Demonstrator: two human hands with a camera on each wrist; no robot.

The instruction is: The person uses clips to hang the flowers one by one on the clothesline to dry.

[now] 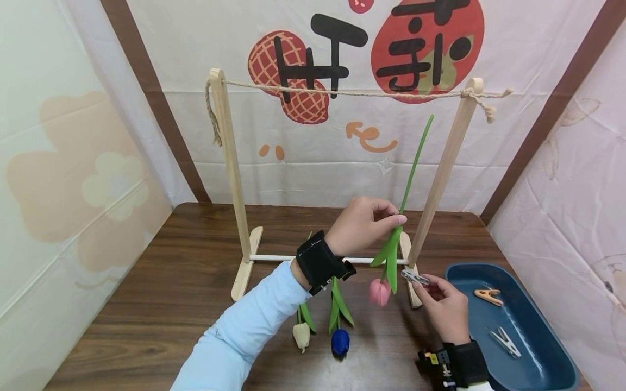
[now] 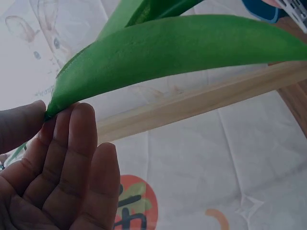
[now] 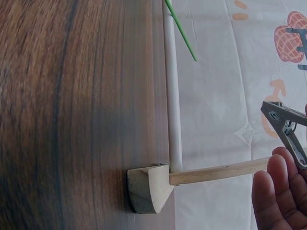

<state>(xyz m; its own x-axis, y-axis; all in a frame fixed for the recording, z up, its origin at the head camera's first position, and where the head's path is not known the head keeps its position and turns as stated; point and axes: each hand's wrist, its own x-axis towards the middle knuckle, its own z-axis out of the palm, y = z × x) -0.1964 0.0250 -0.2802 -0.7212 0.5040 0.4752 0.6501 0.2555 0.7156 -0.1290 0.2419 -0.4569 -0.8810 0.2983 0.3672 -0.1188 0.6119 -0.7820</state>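
Observation:
My left hand (image 1: 371,220) pinches the green stem of a pink tulip (image 1: 380,291), which hangs bloom-down in front of the wooden rack (image 1: 442,171). In the left wrist view its fingers (image 2: 72,158) hold a broad green leaf (image 2: 182,48). My right hand (image 1: 442,301) grips a grey clothespin (image 1: 414,278) just right of the pink bloom, near the rack's right foot; that clothespin (image 3: 286,132) shows at the right edge of the right wrist view. A twine rope (image 1: 342,92) runs between the rack's two posts.
A white tulip (image 1: 301,335) and a blue tulip (image 1: 339,342) lie on the brown table (image 1: 171,293) below my left forearm. A dark blue tray (image 1: 533,347) at the right holds a tan clothespin (image 1: 489,296) and a grey clothespin (image 1: 505,341). Fabric walls enclose the table.

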